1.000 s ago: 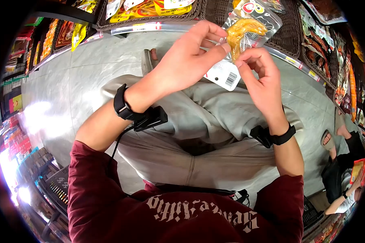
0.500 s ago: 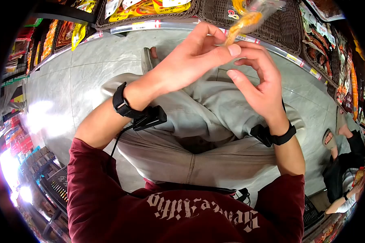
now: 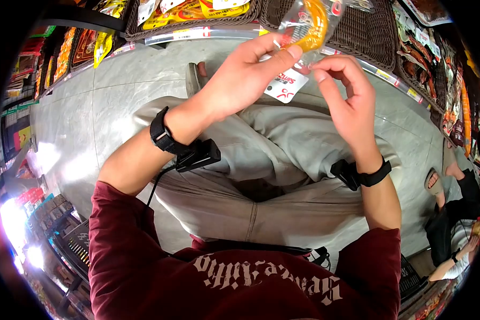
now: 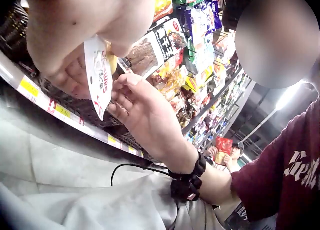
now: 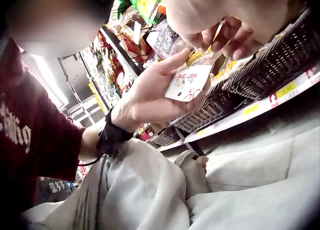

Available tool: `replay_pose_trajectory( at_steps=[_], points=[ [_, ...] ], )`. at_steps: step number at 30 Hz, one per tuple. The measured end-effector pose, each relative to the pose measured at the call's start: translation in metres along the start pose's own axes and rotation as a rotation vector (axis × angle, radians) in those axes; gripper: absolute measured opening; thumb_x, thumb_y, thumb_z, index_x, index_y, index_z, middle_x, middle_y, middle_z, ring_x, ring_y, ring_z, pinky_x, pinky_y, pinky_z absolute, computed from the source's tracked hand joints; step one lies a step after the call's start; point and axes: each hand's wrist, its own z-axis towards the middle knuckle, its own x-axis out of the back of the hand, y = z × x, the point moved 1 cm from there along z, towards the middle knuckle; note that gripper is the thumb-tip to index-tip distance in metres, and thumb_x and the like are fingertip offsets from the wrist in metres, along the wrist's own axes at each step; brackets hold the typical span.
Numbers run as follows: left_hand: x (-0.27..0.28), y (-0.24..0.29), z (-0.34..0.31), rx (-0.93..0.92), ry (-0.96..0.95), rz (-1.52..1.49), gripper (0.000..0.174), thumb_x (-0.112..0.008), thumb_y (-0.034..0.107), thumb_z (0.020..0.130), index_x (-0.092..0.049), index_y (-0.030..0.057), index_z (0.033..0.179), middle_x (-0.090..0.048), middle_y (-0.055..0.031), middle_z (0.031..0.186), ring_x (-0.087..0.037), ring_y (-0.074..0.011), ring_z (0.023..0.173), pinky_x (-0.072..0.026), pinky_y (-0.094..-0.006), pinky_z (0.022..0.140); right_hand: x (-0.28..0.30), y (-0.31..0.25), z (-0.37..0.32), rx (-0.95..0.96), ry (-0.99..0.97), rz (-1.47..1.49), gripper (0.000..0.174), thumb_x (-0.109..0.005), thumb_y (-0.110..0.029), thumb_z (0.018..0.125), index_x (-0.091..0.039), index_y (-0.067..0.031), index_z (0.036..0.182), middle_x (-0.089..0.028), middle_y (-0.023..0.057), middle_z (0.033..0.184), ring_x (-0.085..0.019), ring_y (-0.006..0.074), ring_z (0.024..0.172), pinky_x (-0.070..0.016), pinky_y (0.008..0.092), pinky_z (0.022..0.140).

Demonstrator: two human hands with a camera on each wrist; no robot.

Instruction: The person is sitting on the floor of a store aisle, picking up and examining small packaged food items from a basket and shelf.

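A clear plastic snack packet (image 3: 309,32), with a curved golden-yellow food piece inside and a white printed label (image 3: 287,85) at its near end, is up in front of the shelf. My left hand (image 3: 250,74) grips it, thumb across the plastic. At the packet's right side, my right hand (image 3: 351,101) pinches the edge between thumb and forefinger. The left wrist view has the label (image 4: 97,79) edge-on between the left palm and the right hand (image 4: 150,109). In the right wrist view, the left hand (image 5: 155,89) lies behind the label (image 5: 189,83).
Dark wicker baskets (image 3: 360,42) line the shelf ahead, one holding yellow packets (image 3: 197,12). A price-tag strip (image 3: 208,34) runs along the shelf edge. Crossed legs in pale trousers (image 3: 240,213) are below the hands. Another person (image 3: 456,234) is at the right.
The packet was tilted away, then turned over and brought left; the label shows its printed side instead of the barcode. My right hand let go midway and pinches the edge again.
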Motion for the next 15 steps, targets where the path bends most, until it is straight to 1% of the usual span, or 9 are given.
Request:
replay_pose_trajectory(
  at_steps=[2, 3, 5, 6, 8, 9, 11, 12, 15],
  points=[
    [-0.003, -0.006, 0.002, -0.115, 0.077, -0.02, 0.044, -0.062, 0.032, 0.107, -0.061, 0.0005, 0.139, -0.073, -0.0021, 0.1, -0.061, -0.006, 0.097, -0.0505, -0.0261, 0.087, 0.001, 0.002, -0.002, -0.192, -0.018, 0.175, 0.016, -0.071, -0.006, 0.097, -0.068, -0.0013, 0.112, -0.07, 0.0076, 0.112, -0.065, 0.0156, 0.102, -0.0519, 0.0303, 0.09],
    [-0.003, -0.006, 0.0, -0.116, 0.079, -0.018, 0.044, -0.062, 0.032, 0.107, -0.061, 0.0005, 0.139, -0.073, -0.0021, 0.1, -0.061, -0.006, 0.097, -0.0505, -0.0261, 0.087, -0.001, 0.001, -0.002, -0.19, -0.018, 0.175, 0.016, -0.071, -0.006, 0.097, -0.068, -0.0013, 0.112, -0.07, 0.0076, 0.112, -0.065, 0.0156, 0.102, -0.0519, 0.0303, 0.09],
    [-0.004, -0.002, -0.005, -0.021, -0.038, 0.228, 0.052, -0.061, 0.027, 0.108, -0.051, 0.0024, 0.153, -0.067, -0.0077, 0.131, -0.062, -0.0157, 0.119, -0.0462, -0.0315, 0.107, -0.006, -0.001, -0.002, -0.201, -0.044, 0.332, 0.032, -0.071, -0.008, 0.098, -0.059, -0.0024, 0.128, -0.066, 0.0086, 0.122, -0.064, 0.0166, 0.111, -0.0516, 0.0322, 0.096],
    [-0.003, -0.004, -0.005, -0.022, -0.039, 0.229, 0.052, -0.061, 0.027, 0.108, -0.051, 0.0024, 0.153, -0.067, -0.0077, 0.131, -0.062, -0.0157, 0.119, -0.0462, -0.0315, 0.107, -0.006, -0.002, -0.003, -0.2, -0.043, 0.332, 0.032, -0.071, -0.008, 0.098, -0.059, -0.0024, 0.128, -0.066, 0.0086, 0.122, -0.064, 0.0166, 0.111, -0.0516, 0.0322, 0.096],
    [-0.004, -0.01, -0.006, -0.375, -0.075, 0.547, 0.062, -0.065, 0.025, 0.105, -0.043, 0.003, 0.158, -0.059, -0.016, 0.147, -0.054, -0.0253, 0.137, -0.0404, -0.0385, 0.116, -0.005, -0.004, -0.005, -0.247, -0.046, 0.428, 0.042, -0.071, -0.009, 0.099, -0.05, -0.004, 0.135, -0.063, 0.0104, 0.126, -0.063, 0.019, 0.117, -0.0513, 0.0347, 0.099],
    [-0.004, -0.012, -0.006, -0.374, -0.076, 0.547, 0.062, -0.065, 0.025, 0.105, -0.043, 0.003, 0.158, -0.059, -0.016, 0.147, -0.054, -0.0253, 0.137, -0.0404, -0.0385, 0.116, -0.005, -0.003, -0.005, -0.248, -0.045, 0.428, 0.042, -0.071, -0.009, 0.099, -0.05, -0.004, 0.135, -0.063, 0.0104, 0.126, -0.063, 0.019, 0.117, -0.0513, 0.0347, 0.099],
    [-0.005, -0.014, -0.006, -0.429, -0.064, 0.615, 0.066, -0.07, 0.024, 0.101, -0.043, 0.0066, 0.159, -0.048, -0.0207, 0.157, -0.044, -0.0324, 0.148, -0.0357, -0.0425, 0.12, -0.005, -0.001, -0.006, -0.221, -0.039, 0.374, 0.041, -0.071, -0.009, 0.099, -0.049, -0.0045, 0.134, -0.063, 0.0097, 0.126, -0.064, 0.0196, 0.115, -0.0522, 0.0343, 0.097],
    [-0.006, -0.013, -0.007, -0.427, -0.068, 0.614, 0.066, -0.07, 0.024, 0.101, -0.043, 0.0066, 0.159, -0.048, -0.0207, 0.157, -0.044, -0.0324, 0.148, -0.0357, -0.0425, 0.12, -0.005, -0.003, -0.006, -0.225, -0.036, 0.375, 0.041, -0.071, -0.009, 0.099, -0.049, -0.0045, 0.134, -0.063, 0.0097, 0.126, -0.064, 0.0196, 0.115, -0.0522, 0.0343, 0.097],
    [-0.009, -0.008, -0.011, -0.422, -0.037, 0.771, 0.067, -0.072, 0.022, 0.099, -0.046, 0.0113, 0.159, -0.043, -0.0202, 0.161, -0.045, -0.0339, 0.147, -0.0364, -0.0423, 0.12, -0.005, -0.001, -0.008, -0.266, -0.022, 0.374, 0.039, -0.069, -0.007, 0.099, -0.049, -0.0037, 0.133, -0.063, 0.0081, 0.124, -0.064, 0.0167, 0.111, -0.0521, 0.031, 0.093]
  ],
)
